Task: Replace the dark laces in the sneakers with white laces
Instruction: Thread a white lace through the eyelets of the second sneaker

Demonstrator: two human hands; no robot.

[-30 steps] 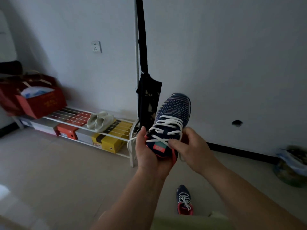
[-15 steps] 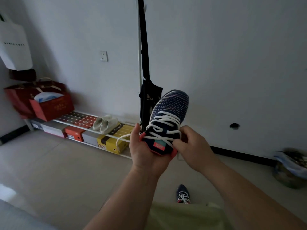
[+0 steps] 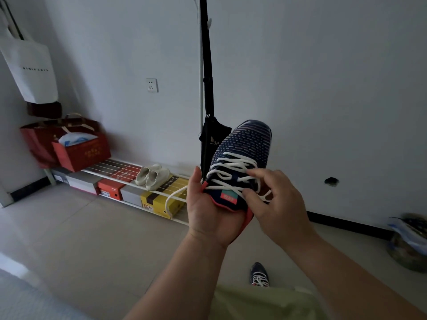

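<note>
Sneaker [image 3: 240, 162] is up in the air around the middle of the frame, toe pointing up and away, heel cupped in the left hand [image 3: 208, 211], whose fingers wrap under the sole. White lace [image 3: 231, 172] is already criss-crossed through most of the eyelets. Right hand [image 3: 275, 199] is on the tongue side with its fingers curled onto the lace near the top rows, looks like it's pinching a strand there, though the exact pinch is partly hidden. One loose end [image 3: 173, 202] dangles off the left side down toward the shoe rack [image 3: 138, 188].

What could go wrong, I reckon: tugging one side too hard could pull that free end short or leave the two ends uneven, and then the top rows need redoing. The heel grip is just a cupped palm, so a hard yank might twist the shoe out. The dangling end could also snag on the rack wires if the shoe drifts lower left.

Room-wise it's fine. Open floor below and lower left, wall well behind. Only close thing is the black bag [image 3: 210, 144] hanging right behind the shoe's left edge. Second sneaker [image 3: 259, 274] sits on the floor at the bottom, white laces in.
</note>
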